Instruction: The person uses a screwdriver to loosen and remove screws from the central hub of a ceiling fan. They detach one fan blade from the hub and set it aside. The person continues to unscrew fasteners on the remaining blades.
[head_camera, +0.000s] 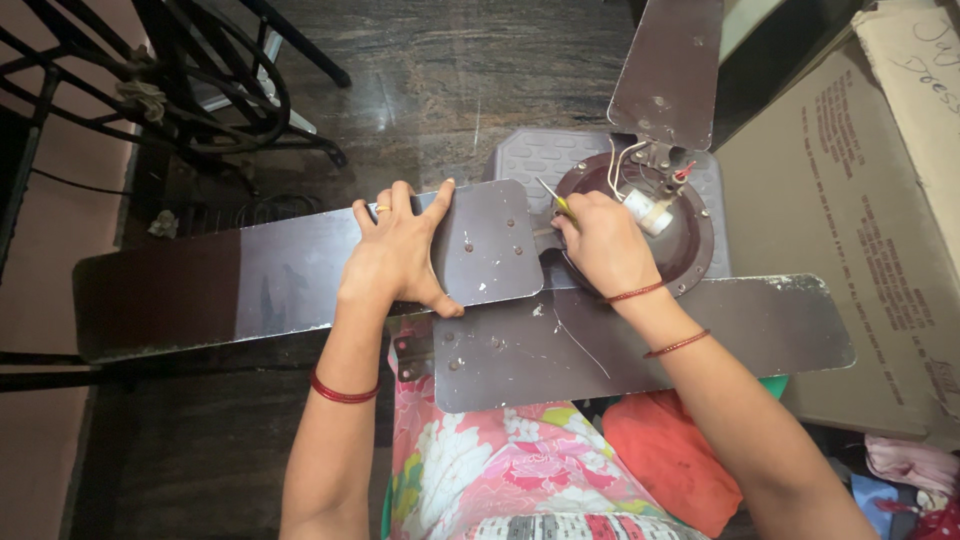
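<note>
A brown ceiling fan lies dismantled over a grey plastic stool, which stands on a dark, glossy stone floor. The left hand lies flat on the left blade, fingers spread wide toward 12 o'clock, thumb hooked over the near edge, gripping nothing. The right hand is curled tight round a tool with a yellow-green handle, its thin tip pointing to 11 o'clock, at the rim of the motor hub. The hub sits at 2 o'clock from the left hand, open side up, with white wires and a small white capacitor inside. A second blade runs off toward 12 o'clock, a third toward 3 o'clock over the lap. A black iron frame stands at 10 o'clock; a cardboard box leans at 3 o'clock.
</note>
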